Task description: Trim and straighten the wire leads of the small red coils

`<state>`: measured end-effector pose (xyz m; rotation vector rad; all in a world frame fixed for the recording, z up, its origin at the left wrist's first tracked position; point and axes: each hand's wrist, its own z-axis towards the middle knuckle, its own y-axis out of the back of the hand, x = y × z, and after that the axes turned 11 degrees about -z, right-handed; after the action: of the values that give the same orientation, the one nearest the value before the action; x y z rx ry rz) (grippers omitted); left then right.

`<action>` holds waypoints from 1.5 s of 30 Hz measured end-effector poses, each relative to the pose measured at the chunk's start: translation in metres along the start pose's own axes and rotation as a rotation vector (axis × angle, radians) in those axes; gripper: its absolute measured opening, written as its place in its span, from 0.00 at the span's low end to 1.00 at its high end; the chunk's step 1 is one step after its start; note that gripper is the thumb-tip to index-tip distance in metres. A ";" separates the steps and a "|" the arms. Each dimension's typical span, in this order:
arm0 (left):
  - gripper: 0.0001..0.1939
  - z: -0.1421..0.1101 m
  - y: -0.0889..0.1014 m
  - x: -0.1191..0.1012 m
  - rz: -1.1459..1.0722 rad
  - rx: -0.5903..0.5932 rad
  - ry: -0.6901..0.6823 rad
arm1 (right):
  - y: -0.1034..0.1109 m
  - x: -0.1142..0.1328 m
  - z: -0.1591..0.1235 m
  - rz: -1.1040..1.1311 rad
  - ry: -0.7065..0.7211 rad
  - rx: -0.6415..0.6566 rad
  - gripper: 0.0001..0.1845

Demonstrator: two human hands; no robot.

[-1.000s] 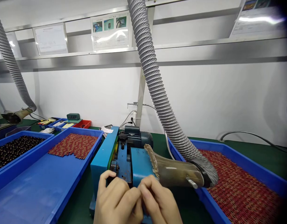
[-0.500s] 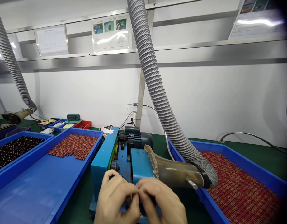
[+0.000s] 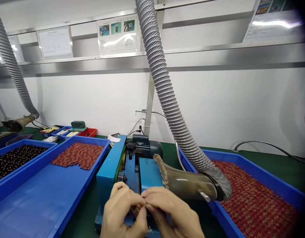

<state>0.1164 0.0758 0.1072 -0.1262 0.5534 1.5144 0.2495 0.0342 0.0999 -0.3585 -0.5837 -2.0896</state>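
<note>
Both my hands meet at the bottom centre, in front of a small blue machine (image 3: 132, 172) with a dark motor (image 3: 145, 147) at its back. My left hand (image 3: 124, 211) has its fingers curled and pinched against the fingertips of my right hand (image 3: 171, 213), which is also pinched. Something small sits between the fingertips, but I cannot make it out. A clear brownish suction nozzle (image 3: 187, 183) on a grey ribbed hose (image 3: 167, 89) lies just right of the machine, close to my right hand.
A blue tray (image 3: 50, 195) on the left holds a patch of small red rings (image 3: 79, 153). A blue tray (image 3: 224, 218) on the right is full of red rings. Further left stands a tray of dark parts (image 3: 13, 158), with a second hose (image 3: 11, 62) above. Small bins stand by the wall.
My hands have shifted slightly back from the machine's front face, and the fingertips of both have come together in a tighter pinch. The view has barely moved.
</note>
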 end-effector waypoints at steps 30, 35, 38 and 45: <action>0.08 -0.002 -0.002 -0.002 -0.669 -0.162 0.544 | 0.000 0.009 0.008 0.402 -0.579 -0.129 0.13; 0.10 0.002 -0.011 -0.005 -1.044 -0.327 0.747 | -0.020 0.009 0.010 0.767 -0.619 -0.047 0.08; 0.08 0.004 -0.011 -0.006 -1.116 -0.365 0.744 | -0.027 0.005 0.006 0.770 -0.626 -0.037 0.05; 0.04 0.004 0.008 0.003 -0.926 -0.247 0.664 | -0.024 0.014 0.010 0.806 -0.810 -0.063 0.09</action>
<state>0.1099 0.0810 0.1109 -0.9655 0.6880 0.5919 0.2217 0.0414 0.1087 -1.2708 -0.6749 -1.1310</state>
